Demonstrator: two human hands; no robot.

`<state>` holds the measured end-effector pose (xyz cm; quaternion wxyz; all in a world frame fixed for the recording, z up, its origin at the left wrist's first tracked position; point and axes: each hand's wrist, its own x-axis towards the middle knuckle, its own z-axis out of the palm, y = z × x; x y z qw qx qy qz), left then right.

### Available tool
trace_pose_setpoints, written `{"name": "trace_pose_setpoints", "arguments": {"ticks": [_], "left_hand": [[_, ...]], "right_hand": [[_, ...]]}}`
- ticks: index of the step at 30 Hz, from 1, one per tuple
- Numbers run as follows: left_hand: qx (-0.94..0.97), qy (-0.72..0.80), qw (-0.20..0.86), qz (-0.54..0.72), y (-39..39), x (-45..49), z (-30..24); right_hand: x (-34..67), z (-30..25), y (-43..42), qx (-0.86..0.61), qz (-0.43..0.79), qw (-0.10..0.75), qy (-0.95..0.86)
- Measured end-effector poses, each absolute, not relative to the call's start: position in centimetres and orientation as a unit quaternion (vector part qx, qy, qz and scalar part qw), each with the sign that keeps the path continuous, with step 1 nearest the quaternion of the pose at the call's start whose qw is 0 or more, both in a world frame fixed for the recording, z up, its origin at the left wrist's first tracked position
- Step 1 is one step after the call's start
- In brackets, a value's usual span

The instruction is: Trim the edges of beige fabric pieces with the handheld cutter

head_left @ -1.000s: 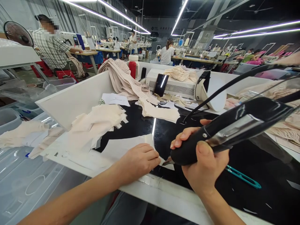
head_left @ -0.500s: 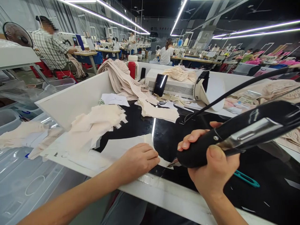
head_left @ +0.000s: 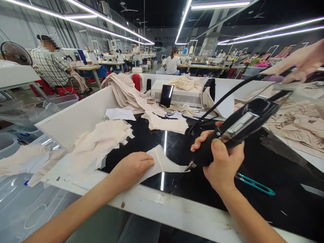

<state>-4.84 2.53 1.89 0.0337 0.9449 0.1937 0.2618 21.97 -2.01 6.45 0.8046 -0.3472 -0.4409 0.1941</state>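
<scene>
My right hand point(head_left: 225, 158) is wrapped round a black corded hand tool point(head_left: 230, 126) with a silver lever and a pointed metal tip. The tip touches the narrow right end of a pale fabric piece point(head_left: 168, 163) on the black work surface point(head_left: 177, 141). My left hand point(head_left: 135, 167) presses on the left part of that piece, fingers together and curled; their undersides are hidden. To its left lies a pile of pale cut fabric pieces point(head_left: 101, 138). Teal thread snips point(head_left: 255, 184) lie right of my right wrist.
Another person's hand point(head_left: 301, 64) with clear plastic reaches in at upper right. Behind are more fabric pieces point(head_left: 168, 122), a phone point(head_left: 166, 95), a white vented box point(head_left: 155, 88) and a red thread cone point(head_left: 136, 81). A white side board point(head_left: 76, 118) rises at left.
My left hand has slid left along the fabric piece, uncovering more of it. The tool has shifted slightly, its tip still at the right end. Another person's hand has come in at upper right.
</scene>
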Motion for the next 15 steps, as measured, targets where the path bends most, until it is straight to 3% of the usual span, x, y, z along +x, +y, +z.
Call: {"name": "trace_pose_setpoints", "arguments": {"ticks": [6,11,15], "left_hand": [[0.948,0.243,0.039,0.203,0.2,-4.7,2.3],[0.943,0.280,0.115,0.137,-0.7,-3.6,4.4],[0.954,0.254,0.085,0.135,2.0,-2.7,5.6]], "right_hand": [[22.8,6.4,0.4,-0.340,0.193,0.803,-0.450],[22.0,6.8,1.0,-0.321,0.198,0.815,-0.440],[20.9,6.8,1.0,-0.305,0.212,0.813,-0.448]]}}
